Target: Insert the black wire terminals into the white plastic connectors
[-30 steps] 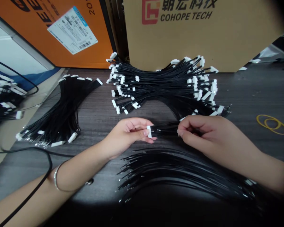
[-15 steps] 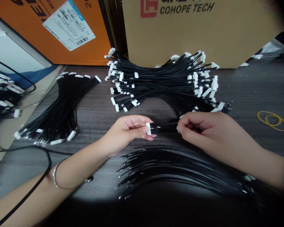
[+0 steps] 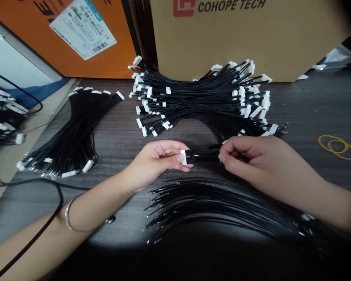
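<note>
A white connector [image 3: 184, 157] is pinched between the thumb and fingers of my left hand [image 3: 160, 158]. Black wires [image 3: 204, 155] run from it to the right, where the closed fingers of my right hand [image 3: 248, 156] grip them. Just below both hands lies a fan of loose black wires [image 3: 210, 199] with small metal tips at the left. Behind my hands is a big heap of black cables [image 3: 193, 93] with white connectors at both ends. Another cable bundle [image 3: 78, 125] rests to the left.
An orange box [image 3: 105, 58] and a cardboard box [image 3: 236, 43] stand at the back. Yellow rubber bands [image 3: 337, 147] lie on the right of the table [image 3: 304, 105]. More cables [image 3: 6, 113] are at the far left. A black cord [image 3: 51, 218] crosses my left forearm.
Both hands keep almost the same pose and grip. The whole view has shifted very slightly, with the boxes and cables sitting a little higher in it.
</note>
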The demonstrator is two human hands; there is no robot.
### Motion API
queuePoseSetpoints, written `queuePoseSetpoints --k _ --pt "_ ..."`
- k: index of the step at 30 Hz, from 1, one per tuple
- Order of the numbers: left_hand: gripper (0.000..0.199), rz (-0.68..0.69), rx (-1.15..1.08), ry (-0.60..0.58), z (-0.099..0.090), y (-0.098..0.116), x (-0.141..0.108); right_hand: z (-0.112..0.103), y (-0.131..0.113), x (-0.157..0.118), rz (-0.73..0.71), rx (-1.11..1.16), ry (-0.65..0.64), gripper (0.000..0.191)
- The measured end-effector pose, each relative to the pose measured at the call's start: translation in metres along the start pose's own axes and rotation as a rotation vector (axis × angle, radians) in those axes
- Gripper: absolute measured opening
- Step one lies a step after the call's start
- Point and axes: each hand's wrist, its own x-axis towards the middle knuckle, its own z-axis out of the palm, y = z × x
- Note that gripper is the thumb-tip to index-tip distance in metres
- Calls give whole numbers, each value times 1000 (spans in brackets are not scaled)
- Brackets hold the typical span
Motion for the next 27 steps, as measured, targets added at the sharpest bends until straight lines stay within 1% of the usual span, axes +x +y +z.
queuePoseSetpoints --k 3,7,11,16,21,27 --pt "16 6 13 -5 0 0 0 1 -1 0 -9 15 5 15" --pt "17 5 24 -2 0 0 -1 2 -2 0 -2 46 -31 17" --pt "16 2 29 -10 0 0 -1 4 -1 0 2 26 -58 16" --pt "14 8 63 -1 3 2 -2 7 2 0 -32 -13 -50 16" --pt "13 16 125 -30 5 4 -3 11 6 0 -96 -42 -55 16" --pt "14 12 125 -32 4 3 -2 12 7 0 -84 -50 -56 16"
